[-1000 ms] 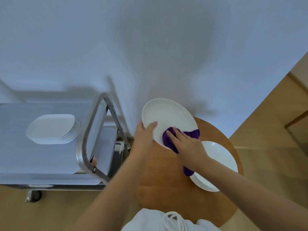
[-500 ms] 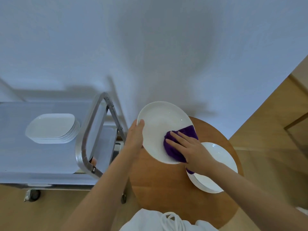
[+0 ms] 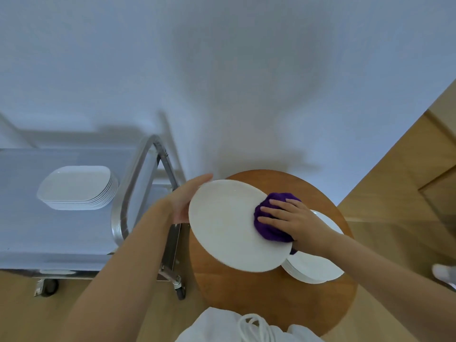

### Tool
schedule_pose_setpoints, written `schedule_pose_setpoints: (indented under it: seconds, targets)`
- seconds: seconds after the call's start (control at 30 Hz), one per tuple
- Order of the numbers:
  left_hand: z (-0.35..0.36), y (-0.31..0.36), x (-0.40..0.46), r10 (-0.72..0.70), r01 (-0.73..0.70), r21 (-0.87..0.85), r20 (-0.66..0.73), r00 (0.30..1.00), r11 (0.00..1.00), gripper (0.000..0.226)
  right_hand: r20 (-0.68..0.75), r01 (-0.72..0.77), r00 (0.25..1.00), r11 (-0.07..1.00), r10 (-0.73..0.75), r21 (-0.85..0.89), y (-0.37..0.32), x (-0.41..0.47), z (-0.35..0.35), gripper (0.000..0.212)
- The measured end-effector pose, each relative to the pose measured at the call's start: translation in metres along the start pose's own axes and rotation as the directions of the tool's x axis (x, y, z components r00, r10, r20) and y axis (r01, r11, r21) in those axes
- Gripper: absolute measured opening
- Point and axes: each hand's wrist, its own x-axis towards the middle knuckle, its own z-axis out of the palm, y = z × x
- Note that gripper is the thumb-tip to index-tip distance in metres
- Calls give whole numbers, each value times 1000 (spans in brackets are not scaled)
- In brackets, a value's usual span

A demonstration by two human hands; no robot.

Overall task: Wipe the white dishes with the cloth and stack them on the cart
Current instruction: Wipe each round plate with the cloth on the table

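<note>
I hold a round white plate (image 3: 227, 225) tilted above the round wooden table (image 3: 246, 292). My left hand (image 3: 185, 201) grips its left rim, fingers behind it. My right hand (image 3: 296, 218) holds a bunched purple cloth (image 3: 270, 232) against the plate's right edge, fingers spread over the cloth. Under my right wrist a stack of round white plates (image 3: 313, 267) lies on the table. A stack of several oblong white dishes (image 3: 76, 186) stands on the cart (image 3: 49, 233) at the left.
The cart's metal handle frame (image 3: 130, 188) rises between the cart top and the table, close to my left forearm. A white wall stands behind. Wooden floor shows at the right, with a white-socked foot (image 3: 444, 272) at the edge.
The plate has turned over and tilted toward me, now wider in view. My left hand shifted along the rim to the upper left. The cloth bunched up at the plate's right edge.
</note>
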Motion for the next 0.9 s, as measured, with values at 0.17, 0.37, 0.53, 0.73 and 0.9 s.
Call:
schedule_pose_setpoints:
  seconds: [0.17,0.37,0.53,0.73,0.9]
  targets:
    - [-4,-6,5,48,-61,-347,-45,998,936,69,45,-169,981,727,187,665,-6,7,-27,51]
    - [18,-13,6,390,-409,-459,-141,910,789,97,225,-252,963,206,147,945,8,15,-51,36]
    - [14,-16,-6,475,-491,-251,-125,871,834,121,251,-236,967,-224,38,945,20,15,-27,51]
    - [26,-18,-13,546,-586,-182,-228,807,790,66,368,-208,909,-556,194,805,15,12,-4,80]
    - [44,-14,-18,547,-565,90,-408,731,820,56,602,-100,576,-683,553,723,3,20,1,40]
